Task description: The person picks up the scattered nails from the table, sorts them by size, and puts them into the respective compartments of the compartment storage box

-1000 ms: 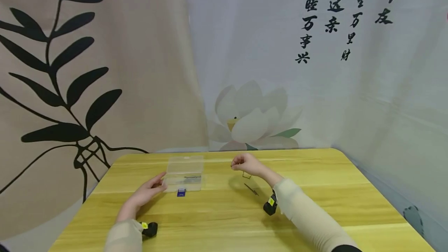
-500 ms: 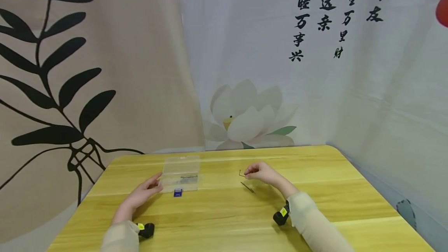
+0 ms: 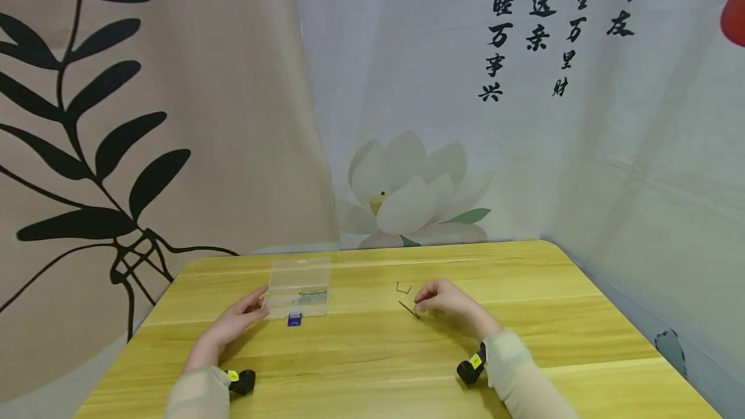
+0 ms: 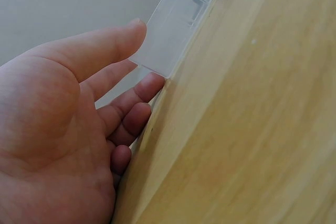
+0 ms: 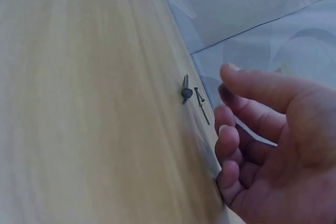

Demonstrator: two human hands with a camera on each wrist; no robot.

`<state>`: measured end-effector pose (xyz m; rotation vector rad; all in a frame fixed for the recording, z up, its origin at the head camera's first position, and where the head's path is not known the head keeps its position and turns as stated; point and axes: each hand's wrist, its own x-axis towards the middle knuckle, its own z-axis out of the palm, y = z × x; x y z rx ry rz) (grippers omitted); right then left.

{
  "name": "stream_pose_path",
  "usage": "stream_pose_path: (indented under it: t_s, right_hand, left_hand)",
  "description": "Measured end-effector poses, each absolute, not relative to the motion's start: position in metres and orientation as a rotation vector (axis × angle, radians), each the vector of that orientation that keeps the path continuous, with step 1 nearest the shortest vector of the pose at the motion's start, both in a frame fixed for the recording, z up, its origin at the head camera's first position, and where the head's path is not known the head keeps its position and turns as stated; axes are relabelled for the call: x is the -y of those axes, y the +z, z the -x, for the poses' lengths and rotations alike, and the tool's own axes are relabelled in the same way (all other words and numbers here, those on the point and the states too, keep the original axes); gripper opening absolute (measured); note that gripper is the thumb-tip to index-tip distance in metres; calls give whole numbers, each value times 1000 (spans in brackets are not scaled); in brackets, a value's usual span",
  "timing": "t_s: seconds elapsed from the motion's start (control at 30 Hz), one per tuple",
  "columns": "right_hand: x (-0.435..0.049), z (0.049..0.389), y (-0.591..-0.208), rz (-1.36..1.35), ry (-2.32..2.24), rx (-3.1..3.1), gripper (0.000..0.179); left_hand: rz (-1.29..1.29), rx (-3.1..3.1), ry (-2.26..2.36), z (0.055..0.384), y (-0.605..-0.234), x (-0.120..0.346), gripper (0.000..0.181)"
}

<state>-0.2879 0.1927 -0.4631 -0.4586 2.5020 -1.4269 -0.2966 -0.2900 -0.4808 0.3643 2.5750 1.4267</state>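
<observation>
A clear plastic box [image 3: 298, 311] stands with its lid [image 3: 299, 271] raised back and a blue latch [image 3: 294, 320] at the front. My left hand [image 3: 229, 325] holds the box's left end, thumb at the near side and fingers at its edge. Several thin screws [image 3: 312, 296] lie inside the box. On the table to the right, thin dark screws [image 5: 201, 103] form a bracket shape. Nearer me lies a thicker round-headed screw [image 5: 186, 93]. My right hand [image 3: 448, 299] hovers just beside it, fingers loosely curled; nothing shows between them.
The yellow wood-grain table [image 3: 349, 367] spreads under both hands, its far edge close behind the box. A printed curtain [image 3: 407, 83] hangs behind it. Each wrist carries a small black camera [image 3: 470, 369].
My right hand has moved right and nearer to me, off the bracket-shaped screws, toward the thicker screw. The left hand stays at the box. The head view has shifted slightly.
</observation>
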Motion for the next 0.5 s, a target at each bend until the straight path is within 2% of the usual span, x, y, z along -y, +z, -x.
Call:
stream_pose_path:
  t_s: [0.5]
  right_hand:
    - [-191, 285, -470, 437, -1397, -2511, 12]
  left_hand:
    - [-324, -2567, 1446, 297, -482, 290, 66]
